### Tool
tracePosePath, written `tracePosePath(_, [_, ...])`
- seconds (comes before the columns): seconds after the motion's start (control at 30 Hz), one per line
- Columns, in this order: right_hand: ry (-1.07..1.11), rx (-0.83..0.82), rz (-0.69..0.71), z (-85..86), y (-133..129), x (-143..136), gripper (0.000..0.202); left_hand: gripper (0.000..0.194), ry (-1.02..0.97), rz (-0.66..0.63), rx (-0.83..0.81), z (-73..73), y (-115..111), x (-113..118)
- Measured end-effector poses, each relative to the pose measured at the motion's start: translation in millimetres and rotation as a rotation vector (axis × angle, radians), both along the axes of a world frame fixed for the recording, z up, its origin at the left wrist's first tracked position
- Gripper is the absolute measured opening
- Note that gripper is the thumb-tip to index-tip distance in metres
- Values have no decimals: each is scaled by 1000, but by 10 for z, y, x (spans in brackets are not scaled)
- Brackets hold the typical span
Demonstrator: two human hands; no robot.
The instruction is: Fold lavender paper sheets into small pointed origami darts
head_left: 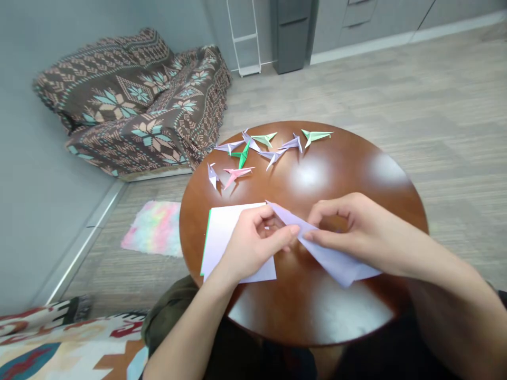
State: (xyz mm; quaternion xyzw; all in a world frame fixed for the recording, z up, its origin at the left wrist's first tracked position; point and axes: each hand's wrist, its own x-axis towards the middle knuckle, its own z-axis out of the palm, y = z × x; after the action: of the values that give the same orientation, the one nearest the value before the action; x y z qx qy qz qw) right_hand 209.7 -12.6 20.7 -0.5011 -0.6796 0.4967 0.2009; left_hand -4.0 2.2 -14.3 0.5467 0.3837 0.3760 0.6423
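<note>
A sheet of lavender origami paper (332,261), folded into a long pointed shape, is held in the air above the round table. My left hand (261,240) pinches it near its upper left tip between thumb and fingers. My right hand (344,227) grips its upper edge a little further right, thumb and forefinger pressed together on it. Beneath my left hand lies a stack of square paper (222,237), lavender on top with a green edge showing at the left. My left hand covers part of that stack.
Several folded paper cranes stand at the table's far left side, among them a green one (241,154), a pink one (237,175) and a pale green one (316,136). The brown round table (380,211) has a glossy top. A sofa with a patterned cover (158,113) stands beyond.
</note>
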Motion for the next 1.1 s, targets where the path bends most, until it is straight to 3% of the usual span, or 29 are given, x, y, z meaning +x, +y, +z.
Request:
tracePosePath(0.23, [-20,149,-63,72,-37,6,23,20,-32,-5,-45,49,-32,91])
tracePosePath(0.5, [7,269,-24,113,-67,28,16,19,-43,32,45,37,-18,99])
tracePosePath(0.7, [96,90,-46,70,-39,66,21,15,88,52,187,57,8,52])
tracePosePath(0.9, [250,-109,33,-18,32,59,17,12,117,-9,192,56,11,20])
tracePosePath(1.1, [264,-100,-9,-70,29,-29,17,20,98,9,133,43,-1,11])
